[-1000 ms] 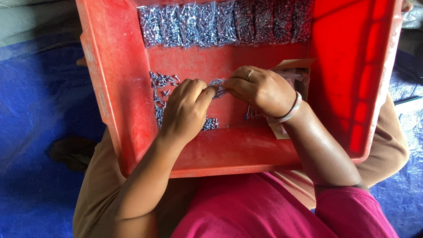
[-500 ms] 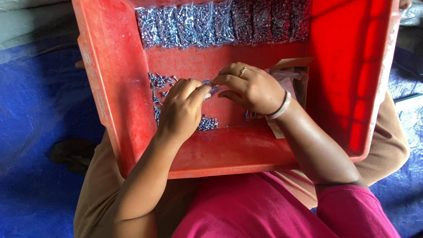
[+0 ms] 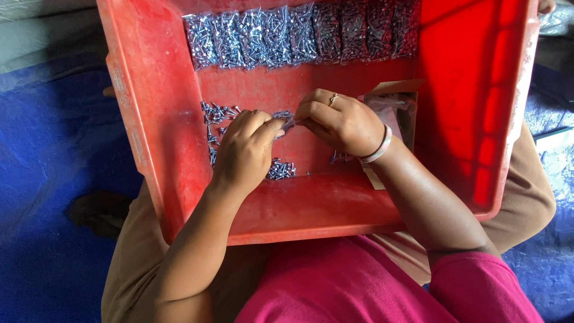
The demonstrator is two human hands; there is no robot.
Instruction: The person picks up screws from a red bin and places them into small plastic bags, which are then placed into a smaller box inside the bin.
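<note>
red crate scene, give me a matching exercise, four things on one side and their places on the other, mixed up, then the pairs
Things:
1. row of filled screw bags
2. loose screws
3. cardboard box
4. blue tarp

Places:
A. on the ground outside the red crate
B. on the crate floor by the left hand
C. along the crate's far wall
D. inside the crate, just behind the right hand

Pairs: 1-C, 2-B, 3-D, 4-A
</note>
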